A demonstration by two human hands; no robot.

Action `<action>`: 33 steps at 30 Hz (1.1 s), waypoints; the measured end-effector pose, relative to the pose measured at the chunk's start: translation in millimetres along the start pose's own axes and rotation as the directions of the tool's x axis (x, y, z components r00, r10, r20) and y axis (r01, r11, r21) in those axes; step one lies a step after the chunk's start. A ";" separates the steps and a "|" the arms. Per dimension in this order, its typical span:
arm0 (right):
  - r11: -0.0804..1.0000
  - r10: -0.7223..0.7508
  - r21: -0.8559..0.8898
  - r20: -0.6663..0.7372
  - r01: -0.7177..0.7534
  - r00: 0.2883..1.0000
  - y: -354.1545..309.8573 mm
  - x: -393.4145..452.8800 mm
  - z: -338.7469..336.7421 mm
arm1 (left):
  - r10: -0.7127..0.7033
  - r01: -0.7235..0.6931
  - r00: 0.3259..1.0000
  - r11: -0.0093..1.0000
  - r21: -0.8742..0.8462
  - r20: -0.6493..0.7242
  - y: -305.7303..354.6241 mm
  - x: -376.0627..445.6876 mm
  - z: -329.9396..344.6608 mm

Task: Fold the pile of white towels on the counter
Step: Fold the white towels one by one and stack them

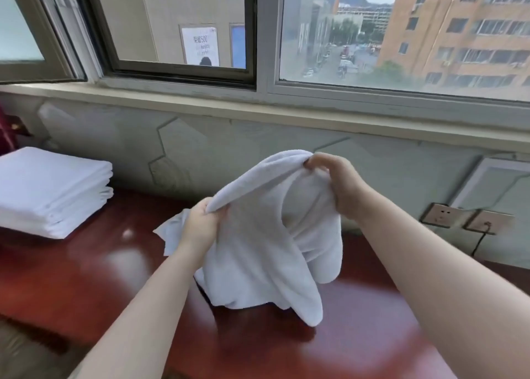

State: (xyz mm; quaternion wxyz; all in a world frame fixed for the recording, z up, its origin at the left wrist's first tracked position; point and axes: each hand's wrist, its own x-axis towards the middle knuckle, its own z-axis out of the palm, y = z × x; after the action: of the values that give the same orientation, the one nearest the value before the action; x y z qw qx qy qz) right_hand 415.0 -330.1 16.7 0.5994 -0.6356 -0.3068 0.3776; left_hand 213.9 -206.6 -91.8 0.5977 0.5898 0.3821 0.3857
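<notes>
White towel [258,252] gripped by two hands, one folded stack [48,189]

The red-brown surface [86,269] lies bare between the stack of folded towels [48,190] at far left and the hanging towel [258,249] at centre, leaving a wide lane for a hand there. The towel's lower folds rest on the surface and block the middle. To the right, bare surface runs toward the wall sockets [467,219] and a trailing cable [479,242], with the wall close behind.
</notes>
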 end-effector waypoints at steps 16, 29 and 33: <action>0.866 0.500 -0.100 0.151 -0.491 0.852 198.2 -75.9 1.5 | -0.401 0.451 0.889 0.691 -0.565 0.220 -5.8 -18.0 82.6; 0.790 0.320 0.526 0.087 -0.316 0.944 82.9 -33.2 5.7 | -0.265 0.012 0.899 0.810 0.586 0.348 -50.2 -47.8 45.6; 0.835 0.194 0.509 0.086 -0.210 0.977 49.1 -30.4 -3.5 | -0.034 -0.061 0.972 0.920 0.387 0.233 -35.2 -40.6 40.5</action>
State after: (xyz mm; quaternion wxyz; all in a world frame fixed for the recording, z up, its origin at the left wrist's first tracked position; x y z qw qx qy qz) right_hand 398.9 -362.1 -28.7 0.6993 -0.4751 -0.1350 0.5167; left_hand 234.5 -260.5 -126.5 0.5059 0.7415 0.3741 0.2331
